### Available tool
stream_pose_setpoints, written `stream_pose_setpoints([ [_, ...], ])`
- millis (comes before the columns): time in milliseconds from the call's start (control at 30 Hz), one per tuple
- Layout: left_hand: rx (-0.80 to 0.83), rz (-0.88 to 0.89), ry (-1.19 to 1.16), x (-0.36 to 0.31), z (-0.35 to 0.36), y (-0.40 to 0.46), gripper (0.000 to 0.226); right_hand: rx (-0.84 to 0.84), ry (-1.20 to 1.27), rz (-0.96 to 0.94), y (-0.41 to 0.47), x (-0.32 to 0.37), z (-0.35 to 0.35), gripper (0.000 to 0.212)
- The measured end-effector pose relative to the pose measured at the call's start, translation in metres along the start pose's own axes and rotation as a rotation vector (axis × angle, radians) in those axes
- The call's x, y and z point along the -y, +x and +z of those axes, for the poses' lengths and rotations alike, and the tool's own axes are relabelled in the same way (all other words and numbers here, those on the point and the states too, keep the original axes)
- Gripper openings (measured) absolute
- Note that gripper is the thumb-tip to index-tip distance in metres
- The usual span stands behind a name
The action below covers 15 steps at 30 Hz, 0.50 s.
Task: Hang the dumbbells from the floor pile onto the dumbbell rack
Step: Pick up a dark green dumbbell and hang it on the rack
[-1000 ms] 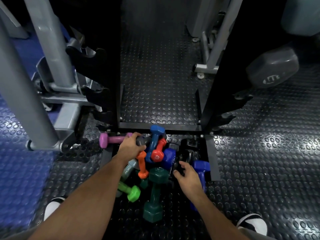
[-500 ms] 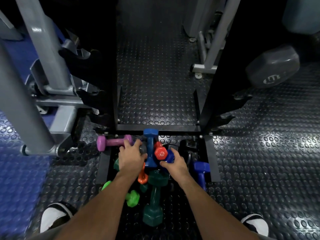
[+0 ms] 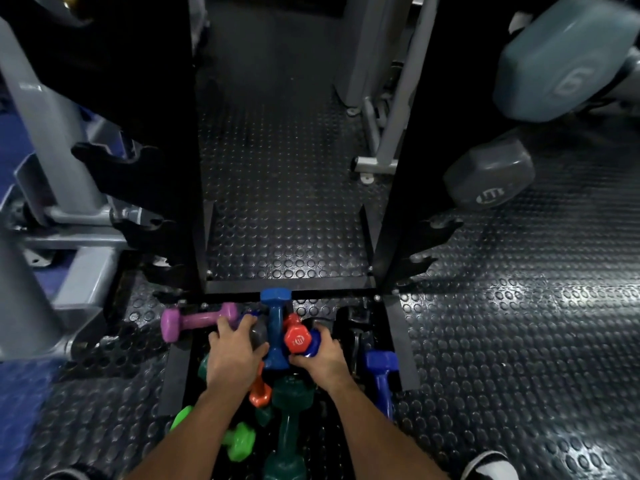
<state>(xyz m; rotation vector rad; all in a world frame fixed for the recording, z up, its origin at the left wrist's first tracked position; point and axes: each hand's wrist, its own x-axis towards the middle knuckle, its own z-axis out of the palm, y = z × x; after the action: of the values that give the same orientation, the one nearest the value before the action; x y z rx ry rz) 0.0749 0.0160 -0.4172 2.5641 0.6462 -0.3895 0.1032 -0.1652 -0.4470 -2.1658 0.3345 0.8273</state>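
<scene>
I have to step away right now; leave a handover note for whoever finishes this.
Left hand: closed over a grey dumbbell in the pile.
Right hand: gripping a dark blue dumbbell beside the red one.
Neither looks lifted yet.
Done: two grey dumbbells sit on the rack, right side.
Left: the coloured floor pile; hooks on both sides are free.

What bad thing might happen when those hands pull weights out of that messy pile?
The dumbbells lie crossed over each other, so lifting one may make others roll. The blue dumbbell stands between the left hand and the right hand and could tip onto fingers. The red dumbbell leans beside the right hand and might slide off toward the shoe.
</scene>
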Motion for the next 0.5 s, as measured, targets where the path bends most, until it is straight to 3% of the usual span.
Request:
stream_pose_setpoints([
  [200,0.001,0.005,-0.105,0.005,0.004,-0.01,0.068,0.021,-0.081,-0.02,0.011,-0.003,-0.009,0.104],
  [367,0.117,0.09,-0.222,0.028,0.013,-0.022,0.11,0.037,-0.061,-0.031,0.017,-0.005,-0.011,0.106],
  [500,0.079,0.195,-0.278,0.055,0.025,-0.034,0.124,0.02,-0.025,-0.035,0.013,-0.006,-0.01,0.102],
])
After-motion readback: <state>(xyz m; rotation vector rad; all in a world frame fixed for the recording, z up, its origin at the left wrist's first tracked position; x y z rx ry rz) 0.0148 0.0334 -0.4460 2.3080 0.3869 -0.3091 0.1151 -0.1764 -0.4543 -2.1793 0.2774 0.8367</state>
